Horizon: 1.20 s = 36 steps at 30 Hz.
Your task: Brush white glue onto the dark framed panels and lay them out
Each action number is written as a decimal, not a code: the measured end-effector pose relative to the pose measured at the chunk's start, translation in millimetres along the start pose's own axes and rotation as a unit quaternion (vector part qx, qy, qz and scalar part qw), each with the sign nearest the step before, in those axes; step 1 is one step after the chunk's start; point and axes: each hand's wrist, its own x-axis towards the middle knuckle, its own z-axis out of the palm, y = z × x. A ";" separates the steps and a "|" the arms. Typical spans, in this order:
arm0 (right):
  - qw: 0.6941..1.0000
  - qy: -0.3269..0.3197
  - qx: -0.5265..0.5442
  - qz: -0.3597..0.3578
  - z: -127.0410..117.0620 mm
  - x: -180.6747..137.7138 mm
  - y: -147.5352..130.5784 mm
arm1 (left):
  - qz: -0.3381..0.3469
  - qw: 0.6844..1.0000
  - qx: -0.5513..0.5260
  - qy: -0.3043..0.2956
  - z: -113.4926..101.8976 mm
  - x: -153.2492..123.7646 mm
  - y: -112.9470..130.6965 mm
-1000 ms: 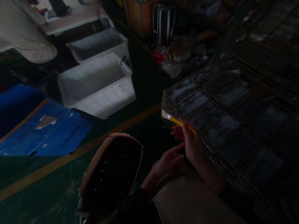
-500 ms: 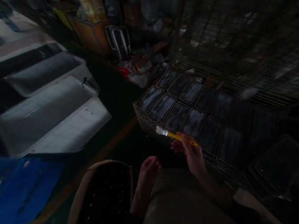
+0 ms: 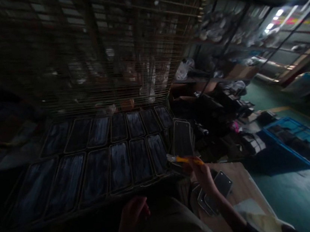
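My right hand point(image 3: 199, 169) grips the yellow handle of a paintbrush point(image 3: 187, 160). The pale bristles point left, near the end of two rows of dark rectangular panels point(image 3: 121, 167), several of which carry whitish streaks. Just beyond the brush lies a small stack of dark panels point(image 3: 182, 137). Low in the middle, over my lap, my left hand point(image 3: 134, 210) is closed with curled fingers, and I see nothing in it. Further dark panels point(image 3: 222, 185) lie under my right forearm on a wooden board point(image 3: 239, 173). The picture is dark and smeared by motion.
A wire mesh frame point(image 3: 149, 71) rises behind the panel rows. At the right stand a blue crate point(image 3: 286, 152) with dark contents and several black and white piles on the floor. Shelves point(image 3: 219, 44) with plastic-wrapped goods fill the back right.
My view has swung to the right, from the white tubs toward the board and blue crate. The brush in my right hand has moved along to the rows' right end. Both hands stay closed.
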 end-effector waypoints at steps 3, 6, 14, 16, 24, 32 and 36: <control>0.999 0.050 -0.020 -0.008 -51.6 41.9 -0.2 | 0.019 0.995 0.079 -0.048 47.0 43.1 23.0; 0.996 0.053 -0.067 -0.037 -87.6 85.5 3.1 | 0.008 0.994 0.083 -0.067 94.6 82.6 35.9; 0.953 0.001 -0.254 -0.164 -135.6 193.2 17.5 | -0.065 0.994 0.084 -0.010 164.3 136.4 52.6; 0.936 -0.014 -0.301 -0.179 -139.1 212.3 22.2 | -0.087 0.991 0.099 -0.007 168.6 143.2 54.6; 0.868 -0.070 -0.446 -0.205 -131.6 235.5 37.1 | -0.115 0.983 0.135 -0.037 168.7 161.5 56.8; 0.857 -0.165 -0.464 -0.151 -131.9 169.2 35.7 | -0.133 0.985 0.101 -0.052 172.0 166.4 59.9; 0.858 -0.231 -0.447 -0.107 -135.4 123.3 25.1 | -0.108 0.989 0.086 -0.055 172.2 163.4 61.3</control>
